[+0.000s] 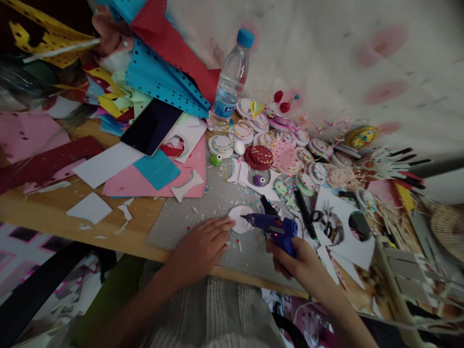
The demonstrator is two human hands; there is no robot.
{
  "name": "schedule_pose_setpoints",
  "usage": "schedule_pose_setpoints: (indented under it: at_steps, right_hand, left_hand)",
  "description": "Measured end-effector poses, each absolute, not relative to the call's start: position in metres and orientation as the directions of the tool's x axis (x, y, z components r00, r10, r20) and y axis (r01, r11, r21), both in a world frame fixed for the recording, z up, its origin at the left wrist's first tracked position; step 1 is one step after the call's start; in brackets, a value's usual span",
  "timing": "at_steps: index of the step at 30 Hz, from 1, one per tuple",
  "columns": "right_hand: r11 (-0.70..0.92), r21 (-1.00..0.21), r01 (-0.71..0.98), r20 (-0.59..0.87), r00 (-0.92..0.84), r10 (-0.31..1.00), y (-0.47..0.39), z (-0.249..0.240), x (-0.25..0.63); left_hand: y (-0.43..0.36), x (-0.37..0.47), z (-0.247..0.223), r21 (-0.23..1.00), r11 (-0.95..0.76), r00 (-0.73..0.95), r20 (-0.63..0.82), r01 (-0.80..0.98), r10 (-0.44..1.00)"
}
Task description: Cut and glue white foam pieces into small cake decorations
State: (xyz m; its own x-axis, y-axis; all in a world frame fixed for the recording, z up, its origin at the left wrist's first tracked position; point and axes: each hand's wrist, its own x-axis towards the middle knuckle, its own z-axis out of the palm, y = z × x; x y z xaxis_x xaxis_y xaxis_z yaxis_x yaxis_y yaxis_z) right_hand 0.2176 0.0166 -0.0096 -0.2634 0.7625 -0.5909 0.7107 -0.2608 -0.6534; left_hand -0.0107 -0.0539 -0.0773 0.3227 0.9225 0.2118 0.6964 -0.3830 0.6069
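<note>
In my right hand (290, 258) is a blue hot glue gun (271, 226), its small red light lit and its nozzle pointing left. The nozzle tip is over a white paper disc (239, 220) on the grey cutting mat (174, 227). My left hand (206, 244) lies flat on the mat with its fingers stretched out, and the fingertips rest at the disc's left edge. White foam offcuts with round holes (250, 176) lie just beyond the disc, near a black marker (304, 212).
A water bottle (230, 84) stands at the back beside many decorated discs (261, 157). To the left are a dark tablet or phone (152, 125), coloured sheets (157, 169) and paper scraps. Scissors (322, 222) and a wooden tray (391, 285) are on the right.
</note>
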Motion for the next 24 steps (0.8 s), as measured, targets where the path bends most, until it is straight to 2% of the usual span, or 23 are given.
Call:
schedule_pose_setpoints:
  at_steps: [10,24]
  right_hand:
    - [-0.185,-0.59,0.786,-0.592,-0.265,0.762,0.021,-0.01,0.22]
    - [-0.232,-0.583,0.778,-0.608,-0.228,0.761,0.016,-0.001,0.217]
  left_hand:
    - [-0.056,-0.012,-0.078,0.622,-0.378,0.332,0.195,0.686,0.923]
    - [-0.054,-0.012,-0.078,0.615,-0.376,0.334,0.189,0.693,0.924]
